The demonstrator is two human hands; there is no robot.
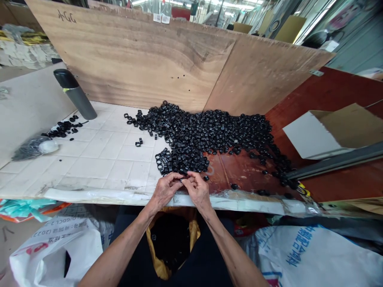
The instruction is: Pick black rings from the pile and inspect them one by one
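My left hand [166, 190] and my right hand [197, 190] meet at the table's front edge, fingertips pinched together. Between them is a small black piece [181, 180], mostly covered by the fingers, so its exact shape is hard to tell. Just beyond my fingers lies a small cluster of black ring-shaped plastic parts [182, 159], which runs into a much larger heap [215, 129] against the back board. Below the edge, between my legs, an open yellow bag [194, 233] holds a mass of black contents.
At the left stand a dark grey bottle [80, 101], a few loose black pieces [64, 128] and a clear plastic bag [30, 148]. A wooden board [143, 59] closes the back. To the right are a cardboard box [314, 135] and a metal bar [338, 159]. White sacks [68, 243] flank my legs.
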